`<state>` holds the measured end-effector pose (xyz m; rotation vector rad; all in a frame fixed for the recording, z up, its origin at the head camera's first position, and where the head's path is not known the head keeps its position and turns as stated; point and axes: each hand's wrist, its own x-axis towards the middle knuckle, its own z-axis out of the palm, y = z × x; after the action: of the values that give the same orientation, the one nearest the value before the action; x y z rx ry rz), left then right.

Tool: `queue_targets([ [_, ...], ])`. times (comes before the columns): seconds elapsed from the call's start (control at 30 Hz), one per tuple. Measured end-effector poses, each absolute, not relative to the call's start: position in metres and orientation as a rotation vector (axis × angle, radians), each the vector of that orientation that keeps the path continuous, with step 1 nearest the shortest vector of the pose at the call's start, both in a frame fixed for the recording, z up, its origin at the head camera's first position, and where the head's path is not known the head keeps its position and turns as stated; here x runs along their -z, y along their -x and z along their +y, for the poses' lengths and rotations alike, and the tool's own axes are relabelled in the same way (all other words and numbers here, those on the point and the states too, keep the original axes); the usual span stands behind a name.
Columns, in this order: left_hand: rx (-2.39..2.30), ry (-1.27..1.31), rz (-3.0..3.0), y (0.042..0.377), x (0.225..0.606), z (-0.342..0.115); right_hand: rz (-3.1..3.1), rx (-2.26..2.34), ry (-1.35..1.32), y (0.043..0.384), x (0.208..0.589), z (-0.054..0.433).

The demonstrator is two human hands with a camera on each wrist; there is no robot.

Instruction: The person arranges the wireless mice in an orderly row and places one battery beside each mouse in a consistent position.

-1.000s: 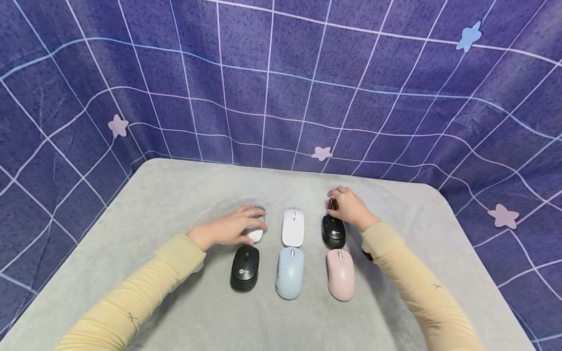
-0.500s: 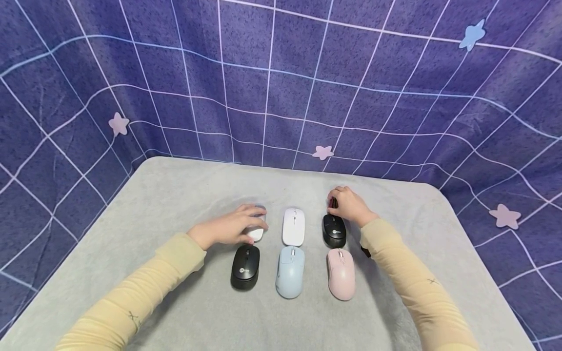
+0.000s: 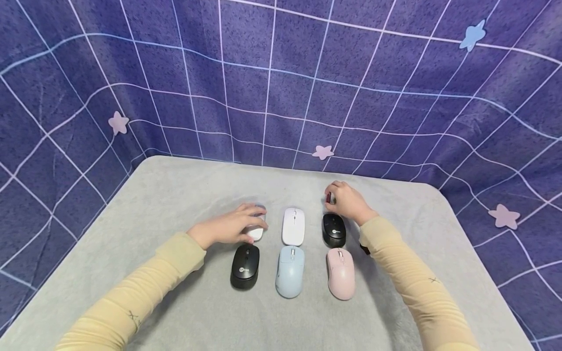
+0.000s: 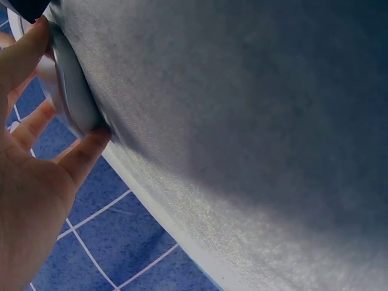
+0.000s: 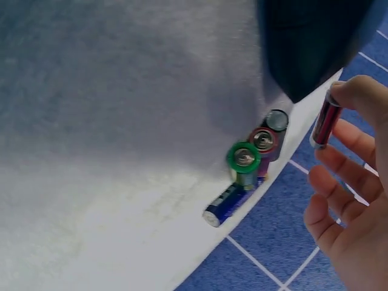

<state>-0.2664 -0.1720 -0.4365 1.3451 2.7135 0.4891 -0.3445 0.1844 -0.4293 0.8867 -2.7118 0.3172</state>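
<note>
My left hand (image 3: pixel 230 227) grips a white computer mouse (image 3: pixel 255 234), its thumb at the near end and fingers at the far end. In the left wrist view that mouse (image 4: pixel 76 91) shows side-on between thumb and fingers. My right hand (image 3: pixel 349 202) pinches a small red battery (image 5: pixel 326 121) by the thumb and a finger. In the right wrist view several batteries sit beside it: some stand upright, such as the green-ringed battery (image 5: pixel 244 156), and a blue battery (image 5: pixel 223 206) lies on its side. Just nearer than the right hand is a black mouse (image 3: pixel 334 230).
Between the hands, a second white mouse (image 3: pixel 293 226) lies ahead of a light blue mouse (image 3: pixel 290 273). Another black mouse (image 3: pixel 245 267) is at the left, a pink mouse (image 3: pixel 341 274) at the right. A blue gridded curtain (image 3: pixel 290 87) hangs behind the grey table (image 3: pixel 184 185).
My right hand has shifted slightly left and away from me, bringing the red battery along. My left hand stays on the white mouse.
</note>
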Motion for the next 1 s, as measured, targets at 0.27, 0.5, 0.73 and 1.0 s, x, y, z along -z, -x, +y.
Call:
queue_targets([
  [0.27,-0.497,-1.340,2.706,0.266,0.436,-0.172,-2.637,-0.320,-0.959,0.341,0.415,0.178],
  [0.5,-0.497,-1.335,2.707,0.265,0.436,-0.171,-2.625,-0.328,-1.037,0.333,0.398,0.168],
  [0.73,-0.487,-1.361,2.708,0.266,0.436,-0.173,-2.541,-0.316,-1.138,0.327,0.384,0.154],
  [1.0,-0.487,-1.372,2.710,0.267,0.438,-0.173,-2.488,-0.319,-1.242,0.319,0.373,0.139],
])
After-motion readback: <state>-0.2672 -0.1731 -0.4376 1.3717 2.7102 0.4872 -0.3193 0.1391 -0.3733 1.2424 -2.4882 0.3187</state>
